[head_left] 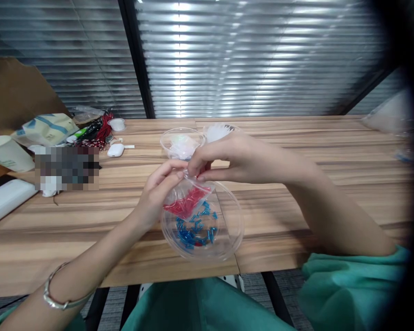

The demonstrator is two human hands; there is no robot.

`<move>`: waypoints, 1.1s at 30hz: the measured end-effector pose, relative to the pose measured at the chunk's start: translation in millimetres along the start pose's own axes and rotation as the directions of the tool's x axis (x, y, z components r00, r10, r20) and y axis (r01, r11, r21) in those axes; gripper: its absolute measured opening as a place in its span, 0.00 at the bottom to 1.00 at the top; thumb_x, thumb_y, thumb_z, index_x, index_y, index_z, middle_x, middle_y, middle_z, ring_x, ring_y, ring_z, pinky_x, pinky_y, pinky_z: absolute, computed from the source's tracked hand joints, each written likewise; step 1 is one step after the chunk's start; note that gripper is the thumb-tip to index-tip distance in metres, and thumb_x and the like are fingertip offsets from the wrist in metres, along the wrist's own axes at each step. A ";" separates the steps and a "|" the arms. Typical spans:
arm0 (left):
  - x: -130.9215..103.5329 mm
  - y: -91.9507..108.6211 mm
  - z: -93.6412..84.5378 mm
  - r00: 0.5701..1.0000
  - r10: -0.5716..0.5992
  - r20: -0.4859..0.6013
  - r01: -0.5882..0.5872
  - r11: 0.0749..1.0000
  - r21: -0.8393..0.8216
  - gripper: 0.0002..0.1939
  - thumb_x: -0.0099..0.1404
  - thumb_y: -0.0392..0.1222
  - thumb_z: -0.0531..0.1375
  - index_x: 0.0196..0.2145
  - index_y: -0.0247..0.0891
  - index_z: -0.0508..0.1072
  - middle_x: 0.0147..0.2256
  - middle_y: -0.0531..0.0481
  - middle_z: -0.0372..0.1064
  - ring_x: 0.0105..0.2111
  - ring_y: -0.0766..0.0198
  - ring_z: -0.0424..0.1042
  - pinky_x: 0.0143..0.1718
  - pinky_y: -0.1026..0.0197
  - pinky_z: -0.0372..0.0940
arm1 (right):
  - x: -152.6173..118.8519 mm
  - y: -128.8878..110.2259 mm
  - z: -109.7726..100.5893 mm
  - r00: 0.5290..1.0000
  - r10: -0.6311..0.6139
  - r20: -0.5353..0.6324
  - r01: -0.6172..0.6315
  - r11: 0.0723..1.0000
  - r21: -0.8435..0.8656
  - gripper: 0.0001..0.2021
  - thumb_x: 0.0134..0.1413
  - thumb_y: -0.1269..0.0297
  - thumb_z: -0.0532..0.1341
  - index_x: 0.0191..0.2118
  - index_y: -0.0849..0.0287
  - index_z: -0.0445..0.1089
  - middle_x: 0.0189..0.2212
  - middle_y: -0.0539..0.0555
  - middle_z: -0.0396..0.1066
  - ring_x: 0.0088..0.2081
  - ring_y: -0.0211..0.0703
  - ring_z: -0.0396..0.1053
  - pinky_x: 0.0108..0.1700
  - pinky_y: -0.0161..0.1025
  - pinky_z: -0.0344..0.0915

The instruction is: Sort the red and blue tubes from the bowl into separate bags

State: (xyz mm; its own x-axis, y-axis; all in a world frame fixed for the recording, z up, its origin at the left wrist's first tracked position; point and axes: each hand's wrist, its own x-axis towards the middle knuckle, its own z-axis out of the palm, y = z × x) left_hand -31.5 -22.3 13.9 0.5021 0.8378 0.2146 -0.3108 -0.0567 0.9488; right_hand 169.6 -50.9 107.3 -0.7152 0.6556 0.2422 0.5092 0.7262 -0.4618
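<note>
A clear plastic bag of small red pieces hangs tilted over a round clear bowl. My left hand is closed on the bag's upper left edge. At the top of the bag, my right hand pinches its opening, with the fingertips of both hands close together. Small blue tube-like pieces lie in the bottom of the bowl, with a bit of red among them.
Behind my hands stand a clear bowl with pale pieces and another with white contents. A white earphone case, red cords, a paper cup and packets are at the left. A clear bag lies far right.
</note>
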 end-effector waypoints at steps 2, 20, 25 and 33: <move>-0.3 0.1 0.9 1.000 0.001 0.005 -0.001 1.000 -0.002 0.06 0.63 0.42 0.64 0.37 0.39 0.76 0.34 0.53 0.73 0.34 0.68 0.69 0.36 0.69 0.62 | 0.3 0.0 0.5 1.000 -0.006 0.031 0.006 1.000 0.004 0.07 0.61 0.73 0.59 0.43 0.60 0.73 0.38 0.49 0.76 0.38 0.34 0.72 0.39 0.32 0.66; -0.6 0.7 4.8 0.993 -0.085 -0.084 0.069 0.983 -0.171 0.06 0.63 0.39 0.62 0.38 0.38 0.75 0.35 0.53 0.75 0.35 0.68 0.74 0.35 0.70 0.68 | -9.3 7.9 -4.6 0.975 -0.059 0.216 0.052 0.998 0.035 0.23 0.65 0.67 0.57 0.64 0.55 0.59 0.54 0.55 0.69 0.44 0.38 0.69 0.43 0.35 0.66; 1.1 2.7 1.5 0.989 -0.144 -0.040 0.123 0.935 -0.332 0.07 0.60 0.43 0.66 0.37 0.40 0.79 0.36 0.54 0.77 0.36 0.67 0.75 0.39 0.69 0.70 | -7.9 5.4 -6.1 0.989 -0.110 0.099 0.101 0.991 0.093 0.18 0.67 0.70 0.54 0.60 0.55 0.63 0.53 0.54 0.71 0.48 0.38 0.70 0.46 0.36 0.67; 4.6 -3.2 -9.0 0.952 -0.170 0.255 0.241 0.929 -0.280 0.13 0.68 0.44 0.58 0.43 0.37 0.79 0.43 0.46 0.77 0.48 0.56 0.74 0.54 0.57 0.66 | -13.2 1.6 -12.3 0.986 -0.070 0.149 0.071 0.997 0.000 0.15 0.66 0.72 0.53 0.55 0.55 0.67 0.52 0.52 0.71 0.49 0.39 0.70 0.47 0.36 0.68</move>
State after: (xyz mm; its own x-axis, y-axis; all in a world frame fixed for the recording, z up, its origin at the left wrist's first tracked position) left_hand -35.5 -13.4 9.7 0.7363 0.6689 0.1024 -0.3942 0.3009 0.8684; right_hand 185.7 -55.8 113.8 -0.8122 0.5651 0.1445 0.4573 0.7707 -0.4437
